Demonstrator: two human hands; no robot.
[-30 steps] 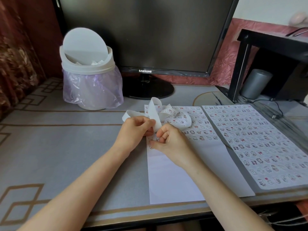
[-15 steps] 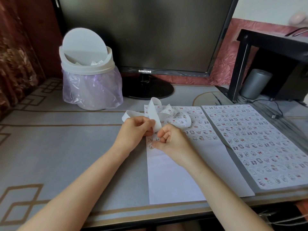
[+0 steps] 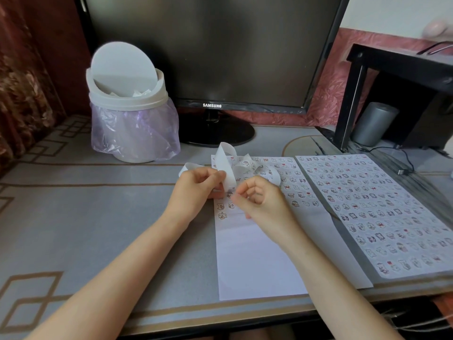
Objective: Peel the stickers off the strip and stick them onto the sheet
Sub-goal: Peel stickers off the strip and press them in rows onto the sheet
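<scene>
A long white sticker strip (image 3: 226, 159) curls in loops above the white sheet (image 3: 257, 261), which lies flat on the desk with rows of small cartoon stickers on its upper part. My left hand (image 3: 196, 192) grips the strip between thumb and fingers, just left of the sheet's top. My right hand (image 3: 261, 201) hovers over the sheet with fingers curled, its thumb and forefinger pinching at the strip's lower end (image 3: 231, 191), where a small sticker sits. Whether the sticker is free of the strip is hidden by the fingertips.
A second sheet (image 3: 372, 207) covered with stickers lies to the right. A white swing-lid bin (image 3: 130, 106) with a purple liner stands at the back left, a dark monitor (image 3: 210, 52) behind. A black shelf (image 3: 402, 69) and grey cylinder (image 3: 373, 123) stand at the back right.
My right hand has lifted slightly off the sheet and moved up to the strip's end beside my left hand. The left hand and the strip have stayed almost still.
</scene>
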